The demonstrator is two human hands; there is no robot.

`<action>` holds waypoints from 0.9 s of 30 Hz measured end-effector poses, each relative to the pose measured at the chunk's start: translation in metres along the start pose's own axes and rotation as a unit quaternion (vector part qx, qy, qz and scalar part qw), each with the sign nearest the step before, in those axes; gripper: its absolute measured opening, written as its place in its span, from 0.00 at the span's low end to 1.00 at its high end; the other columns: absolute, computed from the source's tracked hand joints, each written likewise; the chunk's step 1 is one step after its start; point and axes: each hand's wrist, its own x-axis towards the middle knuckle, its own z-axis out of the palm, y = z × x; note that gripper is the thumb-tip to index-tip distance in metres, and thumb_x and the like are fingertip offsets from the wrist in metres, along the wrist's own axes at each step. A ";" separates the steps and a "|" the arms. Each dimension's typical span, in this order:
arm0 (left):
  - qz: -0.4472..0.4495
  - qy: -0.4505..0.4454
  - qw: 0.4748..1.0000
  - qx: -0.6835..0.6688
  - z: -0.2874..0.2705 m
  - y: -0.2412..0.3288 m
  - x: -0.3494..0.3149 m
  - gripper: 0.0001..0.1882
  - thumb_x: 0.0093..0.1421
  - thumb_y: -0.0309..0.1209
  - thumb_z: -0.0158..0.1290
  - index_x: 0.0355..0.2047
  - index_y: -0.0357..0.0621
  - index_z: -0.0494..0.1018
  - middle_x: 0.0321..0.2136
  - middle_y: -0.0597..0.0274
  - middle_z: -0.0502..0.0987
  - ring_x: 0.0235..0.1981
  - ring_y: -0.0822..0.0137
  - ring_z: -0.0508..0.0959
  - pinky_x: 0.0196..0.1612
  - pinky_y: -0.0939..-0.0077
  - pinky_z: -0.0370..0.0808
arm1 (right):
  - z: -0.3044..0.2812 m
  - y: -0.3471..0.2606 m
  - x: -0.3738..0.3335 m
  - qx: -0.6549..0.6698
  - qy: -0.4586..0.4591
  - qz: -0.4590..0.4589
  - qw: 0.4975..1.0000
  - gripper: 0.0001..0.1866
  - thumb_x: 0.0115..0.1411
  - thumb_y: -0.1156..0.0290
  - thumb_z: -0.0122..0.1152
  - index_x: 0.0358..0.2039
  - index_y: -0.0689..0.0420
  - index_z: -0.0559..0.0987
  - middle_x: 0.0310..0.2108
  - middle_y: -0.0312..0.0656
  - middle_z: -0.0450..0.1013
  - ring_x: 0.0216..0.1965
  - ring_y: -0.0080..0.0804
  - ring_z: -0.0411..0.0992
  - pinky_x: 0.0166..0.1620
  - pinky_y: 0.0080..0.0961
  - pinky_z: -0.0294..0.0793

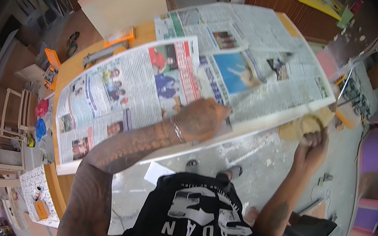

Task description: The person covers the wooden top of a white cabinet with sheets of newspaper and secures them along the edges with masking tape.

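Note:
Sheets of newspaper (131, 86) cover a large board or panel on the work table, with text and colour pictures showing. My left hand (203, 120) rests on the paper near its front edge, fingers curled down; whatever they pinch, if anything, is hidden. Off the front right corner of the panel, my right hand (313, 146) grips a roll of yellowish tape (310, 124), slightly blurred. I cannot tell whether a strip runs from the roll to the newspaper edge. A second newspaper sheet (274, 53) lies farther back to the right, partly overlapped by the nearer one.
At the table's far side lie an orange tool (121, 36) and a pale wooden panel (122, 6). An orange case (52, 69) sits to the left. Below is a grey floor (261, 151) with white stains. Purple-faced pieces (375, 152) stand at the right.

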 end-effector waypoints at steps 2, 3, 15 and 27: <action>0.007 -0.021 1.000 0.013 0.009 -0.002 -0.005 0.13 0.60 0.36 0.57 0.31 0.36 0.73 0.23 0.43 0.78 0.31 0.46 0.81 0.38 0.54 0.78 | 0.014 0.010 -0.026 -0.078 0.026 -0.025 0.996 0.09 0.73 0.71 0.49 0.47 0.64 0.71 0.21 0.29 0.58 0.20 0.15 0.55 0.23 0.18 0.59; 0.004 -0.018 1.000 0.012 0.004 -0.008 -0.002 0.13 0.60 0.36 0.57 0.31 0.36 0.73 0.23 0.43 0.78 0.31 0.46 0.81 0.38 0.54 0.78 | 0.018 0.016 -0.034 -0.154 0.055 -0.054 0.985 0.13 0.73 0.70 0.49 0.51 0.66 0.71 0.21 0.30 0.61 0.21 0.15 0.58 0.25 0.16 0.62; -0.235 0.139 0.783 -0.559 -0.022 -0.062 -0.006 0.20 0.64 0.39 0.60 0.47 0.35 0.76 0.37 0.61 0.82 0.38 0.71 0.81 0.42 0.77 0.79 | 0.024 0.054 0.024 -0.687 -0.310 -0.207 0.623 0.17 0.60 0.70 0.66 0.49 0.59 0.82 0.36 0.47 0.75 0.36 0.41 0.73 0.40 0.32 0.73; -0.230 0.365 0.859 -0.277 0.042 -0.090 0.020 0.26 0.67 0.39 0.57 0.57 0.32 0.71 0.45 0.54 0.81 0.45 0.69 0.79 0.54 0.71 0.72 | 0.045 0.132 0.158 -0.660 -0.597 -0.217 0.402 0.24 0.58 0.57 0.67 0.53 0.53 0.82 0.47 0.49 0.71 0.51 0.49 0.68 0.55 0.41 0.67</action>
